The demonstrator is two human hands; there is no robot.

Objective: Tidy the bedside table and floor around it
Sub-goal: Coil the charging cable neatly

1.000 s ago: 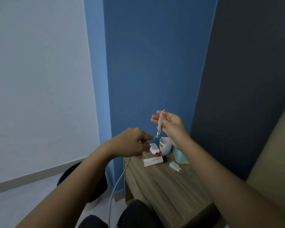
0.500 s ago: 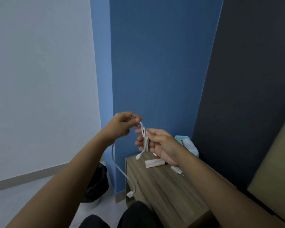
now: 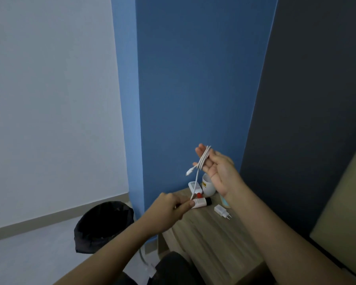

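A white charging cable is looped in several turns across the fingers of my right hand, held up above the wooden bedside table. One plug end sticks out left of the coil. A strand runs down from the coil to my left hand, which pinches it just above the table's left edge. The rest of the cable hangs below that hand toward the floor. On the table lie a white tube with a black cap, a white charger plug, a white mug and a small white bottle with a red cap.
A black-lined waste bin stands on the pale floor left of the table. A light blue item sits behind my right wrist. Blue wall behind, dark panel and a tan headboard on the right. My dark-clothed knee is at the bottom.
My left hand dropped from beside the coil to the table's edge, drawing a strand taut. My right hand rose with the coil. The view tilted, showing mug and bottle again.
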